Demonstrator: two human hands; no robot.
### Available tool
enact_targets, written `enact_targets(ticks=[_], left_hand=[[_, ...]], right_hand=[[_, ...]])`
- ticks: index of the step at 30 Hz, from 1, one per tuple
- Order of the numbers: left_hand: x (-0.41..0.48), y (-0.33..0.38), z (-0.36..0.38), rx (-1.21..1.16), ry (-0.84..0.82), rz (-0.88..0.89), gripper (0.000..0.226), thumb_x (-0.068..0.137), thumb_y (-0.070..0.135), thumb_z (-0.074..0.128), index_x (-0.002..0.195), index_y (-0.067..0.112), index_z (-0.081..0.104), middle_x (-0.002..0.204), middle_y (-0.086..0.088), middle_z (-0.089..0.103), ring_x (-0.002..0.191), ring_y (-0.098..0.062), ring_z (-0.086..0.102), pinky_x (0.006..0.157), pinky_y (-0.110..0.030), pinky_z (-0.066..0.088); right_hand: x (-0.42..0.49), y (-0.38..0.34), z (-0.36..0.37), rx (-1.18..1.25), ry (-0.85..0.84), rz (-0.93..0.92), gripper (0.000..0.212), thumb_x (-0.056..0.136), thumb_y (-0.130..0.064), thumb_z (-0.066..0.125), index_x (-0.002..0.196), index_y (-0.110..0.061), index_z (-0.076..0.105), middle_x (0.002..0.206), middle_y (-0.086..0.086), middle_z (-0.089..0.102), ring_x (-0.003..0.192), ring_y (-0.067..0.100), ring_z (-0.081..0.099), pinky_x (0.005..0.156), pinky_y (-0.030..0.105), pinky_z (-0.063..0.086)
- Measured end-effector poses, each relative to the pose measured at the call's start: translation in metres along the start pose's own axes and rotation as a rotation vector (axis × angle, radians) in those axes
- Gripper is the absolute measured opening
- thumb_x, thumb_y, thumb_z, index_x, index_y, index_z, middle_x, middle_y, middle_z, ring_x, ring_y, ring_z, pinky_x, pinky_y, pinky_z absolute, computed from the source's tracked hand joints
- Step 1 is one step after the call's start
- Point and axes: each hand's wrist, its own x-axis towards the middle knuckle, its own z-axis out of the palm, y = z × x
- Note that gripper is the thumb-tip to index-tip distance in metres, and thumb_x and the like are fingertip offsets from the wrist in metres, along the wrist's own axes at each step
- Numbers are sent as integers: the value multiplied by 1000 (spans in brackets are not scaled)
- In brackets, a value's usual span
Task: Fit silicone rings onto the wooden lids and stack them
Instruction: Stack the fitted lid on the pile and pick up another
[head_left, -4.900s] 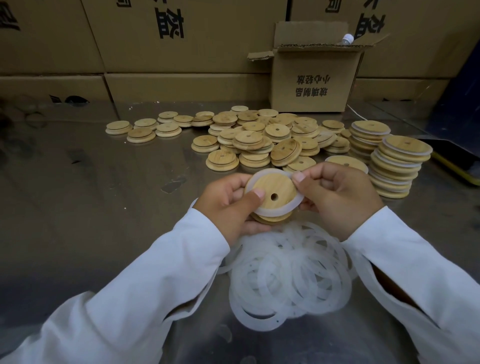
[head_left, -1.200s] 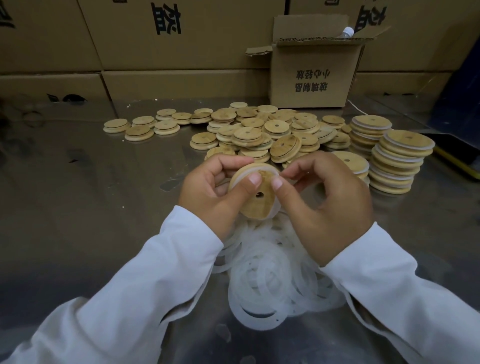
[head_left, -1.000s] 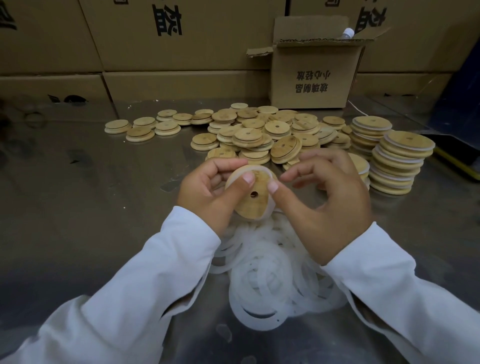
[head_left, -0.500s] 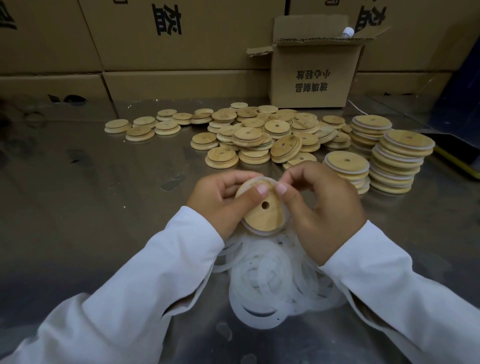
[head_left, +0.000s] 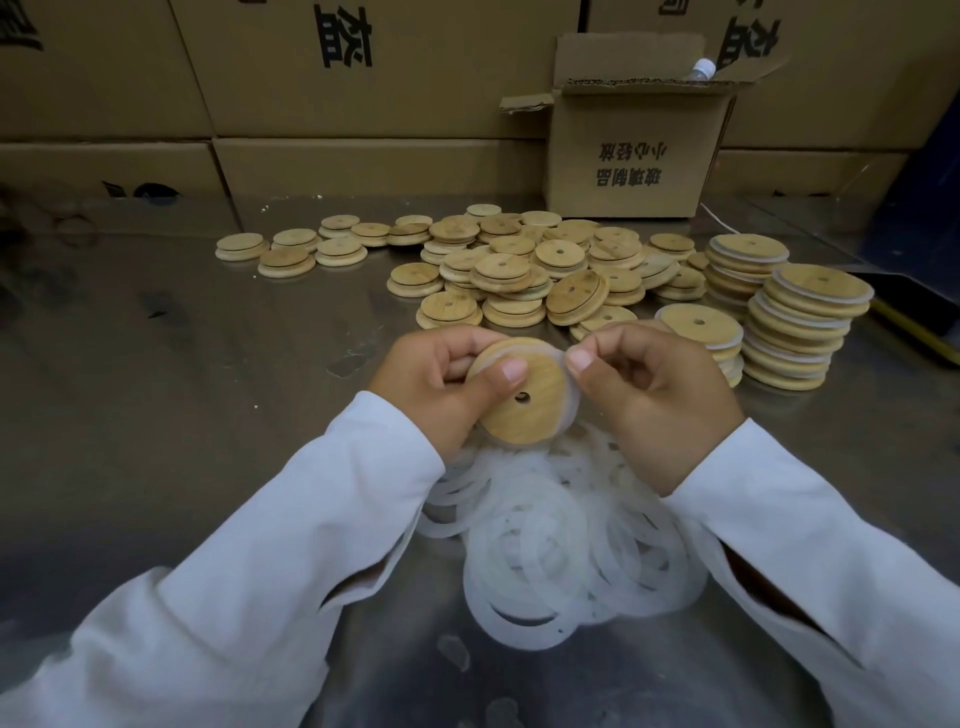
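My left hand grips a round wooden lid with a small centre hole, thumb lying across its face. A white silicone ring shows along the lid's right edge, and my right hand pinches that ring at the lid's upper right. Both hands hover above a heap of loose silicone rings on the metal table. Beyond them lies a spread of bare wooden lids. Three stacks of ringed lids stand at the right.
An open cardboard box stands at the back right, with a white bottle cap poking out. Large cartons wall off the back. The steel table stretches away to the left. A yellow strip runs along the right edge.
The lid has been turned and kept between both hands. My right thumb and finger slid from the lid's top to its upper right edge, working the ring around the rim.
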Motion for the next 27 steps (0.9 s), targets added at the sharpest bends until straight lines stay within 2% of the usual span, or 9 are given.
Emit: enact_targets(ticks=[2, 6, 9, 12, 19, 23, 27], left_hand=[[-1, -1, 1, -14, 18, -13, 12, 84, 8, 59, 93, 12, 66, 78, -6, 70, 74, -17, 65, 75, -34, 54], [-1, -4, 4, -63, 85, -26, 10, 84, 8, 60, 91, 9, 66, 78, -10, 69, 75, -23, 64, 78, -43, 53], [0, -5, 4, -111, 121, -37, 11, 83, 10, 61, 92, 9, 67, 79, -11, 70, 77, -25, 66, 80, -45, 54], [-1, -6, 5, -147, 95, -51, 12, 80, 11, 62, 91, 10, 67, 79, -10, 70, 77, -24, 66, 80, -43, 54], [-2, -8, 8, -118, 21, -25, 18, 70, 23, 64, 86, 16, 67, 75, -4, 71, 68, -11, 66, 64, -21, 53], [-1, -7, 6, -93, -3, 17, 21, 70, 27, 72, 86, 16, 66, 75, -3, 70, 68, -8, 65, 64, -19, 52], [-1, -7, 7, -73, -14, 48, 28, 63, 30, 62, 87, 15, 64, 76, -2, 68, 67, -6, 63, 64, -17, 51]], right_hand=[[-1, -1, -1, 12, 9, -30, 18, 80, -19, 63, 66, -28, 58, 82, -9, 54, 65, -7, 51, 65, 4, 37], [-6, 1, 0, -7, 12, -92, 9, 76, -21, 65, 69, -26, 61, 80, -5, 62, 72, 8, 59, 73, 23, 48], [-11, 3, 6, -38, 30, -123, 9, 74, -24, 67, 71, -27, 59, 79, -7, 63, 72, 10, 60, 72, 28, 50], [-9, 5, 6, -50, 75, -136, 11, 77, -24, 64, 69, -27, 58, 76, -7, 62, 71, 9, 58, 71, 27, 49], [-10, 1, 5, -49, 30, -159, 15, 78, -20, 65, 67, -27, 58, 77, -8, 58, 72, 5, 54, 70, 16, 43], [-7, 0, 2, 12, 39, -51, 11, 78, -23, 63, 67, -23, 61, 70, -9, 60, 65, 4, 54, 67, 19, 43], [-6, -1, 2, 33, 49, 4, 14, 80, -24, 62, 66, -23, 61, 59, -13, 57, 57, 1, 50, 62, 17, 39]])
